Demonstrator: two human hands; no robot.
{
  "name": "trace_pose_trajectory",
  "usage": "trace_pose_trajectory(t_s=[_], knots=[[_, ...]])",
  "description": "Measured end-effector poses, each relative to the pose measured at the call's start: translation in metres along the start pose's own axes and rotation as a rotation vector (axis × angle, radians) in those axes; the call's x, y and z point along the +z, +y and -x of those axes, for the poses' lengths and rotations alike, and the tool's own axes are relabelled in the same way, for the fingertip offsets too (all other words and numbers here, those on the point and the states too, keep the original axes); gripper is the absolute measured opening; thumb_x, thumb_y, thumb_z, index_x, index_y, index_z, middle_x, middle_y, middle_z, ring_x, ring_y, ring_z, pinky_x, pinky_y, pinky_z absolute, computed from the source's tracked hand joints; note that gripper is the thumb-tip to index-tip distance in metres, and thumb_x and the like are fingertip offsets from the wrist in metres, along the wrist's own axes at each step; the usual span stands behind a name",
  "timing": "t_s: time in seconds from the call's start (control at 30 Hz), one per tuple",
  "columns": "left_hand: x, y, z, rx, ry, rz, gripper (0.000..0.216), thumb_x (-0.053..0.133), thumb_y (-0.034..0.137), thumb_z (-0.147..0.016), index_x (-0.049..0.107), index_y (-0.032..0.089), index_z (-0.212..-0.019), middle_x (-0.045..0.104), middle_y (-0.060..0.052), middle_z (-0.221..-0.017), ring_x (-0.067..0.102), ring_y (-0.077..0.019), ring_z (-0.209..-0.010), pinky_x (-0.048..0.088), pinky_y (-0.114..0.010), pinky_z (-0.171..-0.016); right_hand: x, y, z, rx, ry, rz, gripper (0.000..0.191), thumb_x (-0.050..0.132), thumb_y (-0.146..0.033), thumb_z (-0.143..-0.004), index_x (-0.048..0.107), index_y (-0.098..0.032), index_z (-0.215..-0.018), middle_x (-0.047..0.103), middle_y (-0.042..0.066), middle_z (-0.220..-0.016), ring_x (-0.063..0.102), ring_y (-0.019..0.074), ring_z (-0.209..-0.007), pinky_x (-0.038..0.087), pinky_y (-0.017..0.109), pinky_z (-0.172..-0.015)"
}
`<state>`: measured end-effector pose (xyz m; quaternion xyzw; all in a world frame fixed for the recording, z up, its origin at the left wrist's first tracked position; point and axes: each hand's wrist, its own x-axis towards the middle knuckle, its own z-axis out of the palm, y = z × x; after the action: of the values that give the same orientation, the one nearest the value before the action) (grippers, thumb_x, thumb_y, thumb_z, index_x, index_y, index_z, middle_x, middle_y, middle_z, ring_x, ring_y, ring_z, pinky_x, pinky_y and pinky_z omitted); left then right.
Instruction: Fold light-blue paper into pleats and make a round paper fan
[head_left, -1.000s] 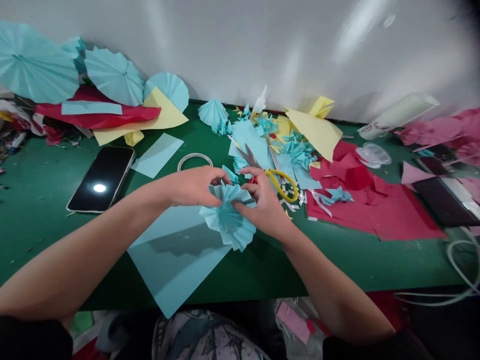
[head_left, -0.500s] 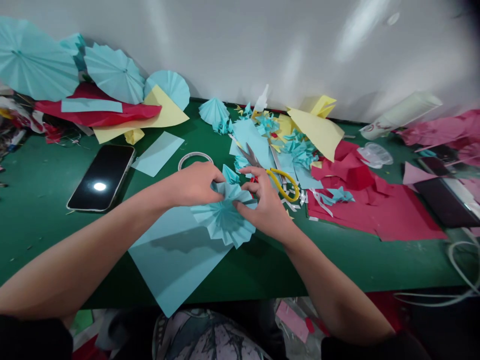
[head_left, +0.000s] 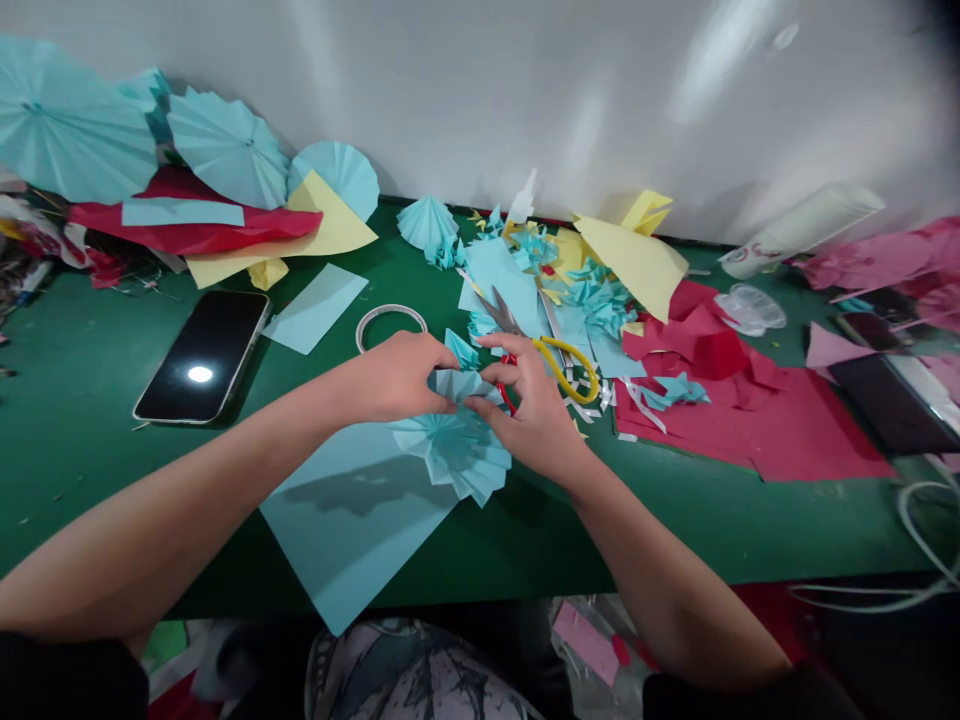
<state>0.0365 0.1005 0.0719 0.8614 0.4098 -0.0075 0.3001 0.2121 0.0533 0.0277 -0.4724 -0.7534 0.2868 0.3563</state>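
Between my two hands is a light-blue pleated paper rosette (head_left: 461,455), its folds fanned out and its lower edge toward me. My left hand (head_left: 401,378) pinches its upper left edge between thumb and fingers. On the upper right edge, my right hand (head_left: 529,410) grips the pleats with thumb and fingertips. Below the rosette lies a flat light-blue sheet (head_left: 360,540) with a shadow across it. Just beyond my hands are a small folded blue piece (head_left: 461,350) and a roll of tape (head_left: 390,312). Yellow-handled scissors (head_left: 566,370) rest beyond my right hand.
A phone (head_left: 202,355) lies at the left beside a small blue sheet (head_left: 319,308). Large blue paper fans (head_left: 225,145) lean on the wall at the back left. Red paper (head_left: 810,425) spreads over the right side. A white glue bottle (head_left: 523,198) stands at the back.
The rosette has tilted slightly, its lower edge shifting a little down. My left thumb has moved slightly to the right along the pleats. The other things stay where they were.
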Motion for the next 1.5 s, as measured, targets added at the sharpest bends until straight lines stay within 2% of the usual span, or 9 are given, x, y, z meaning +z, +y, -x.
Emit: trace_pose_trajectory(t_s=[0.13, 0.3, 0.57, 0.73, 0.83, 1.03, 1.17, 1.37, 1.5], knots=[[0.0, -0.004, -0.001, -0.009, 0.02, -0.036, 0.022, 0.052, 0.036, -0.072, 0.059, 0.016, -0.067, 0.056, -0.001, -0.063, 0.051, -0.0141, -0.06, 0.03, -0.024, -0.053, -0.001, 0.0, 0.0, 0.02, -0.018, -0.025, 0.049, 0.058, -0.015, -0.075, 0.037, -0.025, -0.118, 0.058, -0.002, -0.075, 0.059, 0.0153, -0.073, 0.049, 0.031, -0.07], [0.0, -0.007, -0.001, -0.053, 0.038, -0.054, 0.024, 0.052, 0.037, -0.071, 0.064, 0.017, -0.077, 0.061, -0.004, -0.075, 0.056, -0.0174, -0.068, 0.033, -0.025, -0.055, -0.002, -0.001, 0.0, 0.036, -0.037, -0.018, 0.051, 0.058, -0.015, -0.075, 0.036, -0.025, -0.119, 0.059, -0.002, -0.078, 0.06, 0.0156, -0.077, 0.048, 0.032, -0.073], [-0.002, -0.005, -0.001, -0.074, 0.019, -0.023, 0.021, 0.051, 0.033, -0.073, 0.065, 0.017, -0.077, 0.053, -0.001, -0.056, 0.05, -0.0147, -0.053, 0.031, -0.027, -0.055, -0.002, -0.001, 0.0, -0.009, -0.032, 0.065, 0.05, 0.058, -0.016, -0.076, 0.038, -0.025, -0.12, 0.06, 0.0, -0.08, 0.06, 0.0175, -0.085, 0.048, 0.032, -0.075], [0.002, -0.006, -0.002, -0.076, 0.027, -0.028, 0.022, 0.051, 0.034, -0.072, 0.063, 0.016, -0.071, 0.051, -0.002, -0.052, 0.045, -0.0137, -0.047, 0.028, -0.027, -0.05, -0.004, -0.003, -0.001, -0.204, 0.115, 0.127, 0.035, 0.059, -0.027, -0.079, 0.047, -0.024, -0.112, 0.054, 0.008, -0.107, 0.053, 0.0201, -0.098, 0.046, 0.037, -0.081], [0.005, -0.004, -0.001, -0.061, 0.042, -0.024, 0.021, 0.051, 0.033, -0.072, 0.063, 0.016, -0.071, 0.055, -0.003, -0.055, 0.045, -0.0134, -0.047, 0.025, -0.026, -0.049, -0.006, -0.006, -0.002, -0.389, 0.178, 0.184, 0.01, 0.055, -0.022, -0.082, 0.057, -0.024, -0.091, 0.056, 0.007, -0.102, 0.051, 0.0203, -0.1, 0.042, 0.039, -0.084], [0.006, 0.002, 0.001, -0.016, 0.026, -0.012, 0.016, 0.051, 0.028, -0.069, 0.061, 0.017, -0.063, 0.055, -0.003, -0.057, 0.046, -0.0131, -0.051, 0.021, -0.027, -0.048, -0.009, -0.004, -0.004, -0.496, -0.034, 0.185, 0.013, 0.05, -0.013, -0.083, 0.057, -0.021, -0.076, 0.064, 0.001, -0.076, 0.052, 0.0166, -0.084, 0.038, 0.035, -0.077], [0.009, 0.001, -0.002, -0.006, 0.007, 0.0, 0.014, 0.051, 0.025, -0.066, 0.062, 0.017, -0.067, 0.055, -0.003, -0.056, 0.042, -0.0122, -0.048, 0.019, -0.028, -0.047, -0.013, -0.001, -0.007, -0.497, -0.136, 0.227, 0.019, 0.045, -0.009, -0.084, 0.057, -0.021, -0.076, 0.063, 0.001, -0.077, 0.05, 0.0164, -0.083, 0.036, 0.034, -0.076], [0.01, 0.001, -0.003, 0.037, 0.02, 0.003, 0.016, 0.051, 0.026, -0.066, 0.052, 0.016, -0.053, 0.045, 0.0, -0.048, 0.038, -0.0108, -0.048, 0.021, -0.026, -0.046, -0.021, -0.015, -0.018, -0.479, -0.285, 0.313, 0.017, 0.044, -0.007, -0.081, 0.048, -0.022, -0.087, 0.059, -0.001, -0.079, 0.049, 0.0148, -0.084, 0.033, 0.034, -0.083], [0.01, 0.0, 0.0, 0.119, 0.083, 0.093, 0.012, 0.05, 0.021, -0.066, 0.056, 0.015, -0.058, 0.053, 0.0, -0.057, 0.046, -0.0107, -0.055, 0.028, -0.024, -0.052, -0.025, -0.029, -0.027, -0.464, -0.411, 0.423, 0.022, 0.043, -0.008, -0.08, 0.038, -0.022, -0.095, 0.055, 0.0, -0.085, 0.049, 0.0142, -0.078, 0.029, 0.037, -0.089]])
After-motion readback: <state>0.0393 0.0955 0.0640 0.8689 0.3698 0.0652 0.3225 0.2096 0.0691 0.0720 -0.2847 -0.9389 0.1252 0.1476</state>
